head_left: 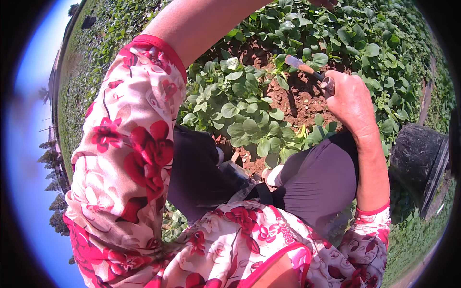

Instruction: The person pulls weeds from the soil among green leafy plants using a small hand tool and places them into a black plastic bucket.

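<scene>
My right hand (352, 98) is closed round the dark handle of a small hand tool with a narrow, flat metal blade (294, 62). Its blade points to the left, over bare reddish soil (300, 98) and beside the leaves of low green plants (249, 113). My left arm reaches across the top of the view. Only a shaded bit of my left hand (324, 3) shows at the upper edge, near more leafy plants (370, 48); its fingers and anything in them are hidden.
A black bucket (418, 158) lies tipped on its side at the right. My bent legs in dark trousers (312, 182) frame the near plants. Dense rows of the same greenery spread ahead and to both sides. Trees (56, 187) stand far off at the left.
</scene>
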`<action>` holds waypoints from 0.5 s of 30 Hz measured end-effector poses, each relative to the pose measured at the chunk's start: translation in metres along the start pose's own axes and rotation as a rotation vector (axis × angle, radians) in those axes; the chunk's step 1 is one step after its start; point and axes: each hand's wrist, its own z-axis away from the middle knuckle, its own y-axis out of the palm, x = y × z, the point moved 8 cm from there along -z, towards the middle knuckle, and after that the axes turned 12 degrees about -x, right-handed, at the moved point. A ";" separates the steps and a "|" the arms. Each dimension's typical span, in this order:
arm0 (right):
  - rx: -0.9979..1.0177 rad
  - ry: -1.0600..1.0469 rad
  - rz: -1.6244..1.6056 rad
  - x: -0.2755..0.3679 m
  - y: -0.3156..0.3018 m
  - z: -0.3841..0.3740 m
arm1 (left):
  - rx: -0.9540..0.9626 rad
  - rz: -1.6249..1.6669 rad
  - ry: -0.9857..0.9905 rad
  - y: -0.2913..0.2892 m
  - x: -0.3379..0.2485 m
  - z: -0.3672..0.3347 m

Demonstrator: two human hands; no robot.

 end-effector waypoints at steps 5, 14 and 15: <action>0.076 -0.030 -0.032 0.003 0.023 -0.003 | -0.268 -0.225 -0.321 -0.089 0.152 0.118; 0.211 -0.257 -0.114 0.085 0.091 -0.043 | -0.481 -0.019 -0.422 -0.118 0.328 0.164; 0.240 -0.320 -0.052 0.097 0.111 -0.049 | -0.558 0.032 -0.452 -0.122 0.332 0.171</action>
